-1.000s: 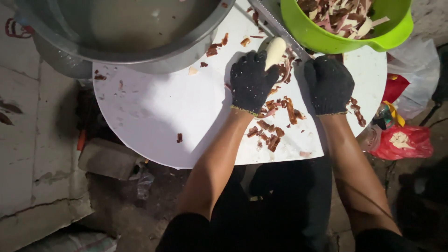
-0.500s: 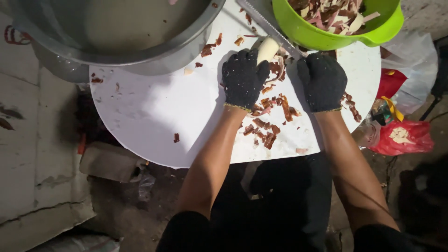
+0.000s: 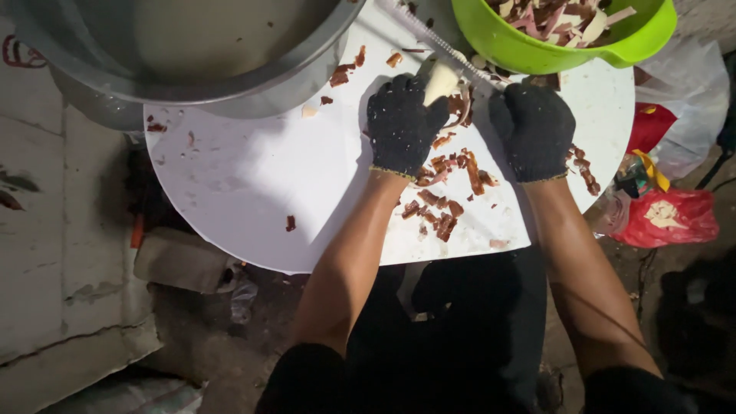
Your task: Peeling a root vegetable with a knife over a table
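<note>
Knit-gloved left hand (image 3: 400,123), pale smooth tuber (image 3: 442,79), serrated knife (image 3: 441,44)

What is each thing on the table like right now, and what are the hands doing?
Left hand: gloved, gripping the pale vegetable.
Pale vegetable: peeled, held up off the board.
Right hand: gloved, closed on the knife handle.
Knife: blade laid against the vegetable.
White board: strewn with brown peelings.
Green bowl: full of scraps.
Metal basin: looks empty.

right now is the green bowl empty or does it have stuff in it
Not empty: the green bowl holds a heap of pale and reddish-brown cut pieces, showing above its rim at the top edge.
</note>
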